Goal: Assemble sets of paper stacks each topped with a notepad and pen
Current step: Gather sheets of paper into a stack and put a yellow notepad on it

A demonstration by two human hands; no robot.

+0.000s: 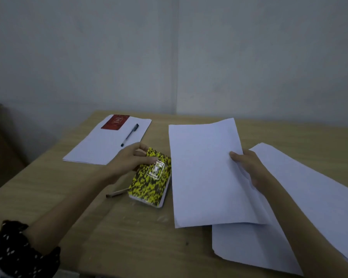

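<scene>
Partly, yellow notepad point(152, 178) hides a pen point(117, 193).

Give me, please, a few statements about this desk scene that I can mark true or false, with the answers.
1. A finished set, a paper stack with a red notepad and a black pen on it, lies at the far left. True.
2. The left hand holds the black pen. False: it grips the yellow patterned notepad.
3. The right hand holds a sheaf of white sheets. True.
4. The yellow patterned notepad lies on top of a paper stack. False: it is on the bare table.
5. More loose paper lies under the right arm. True.
</scene>
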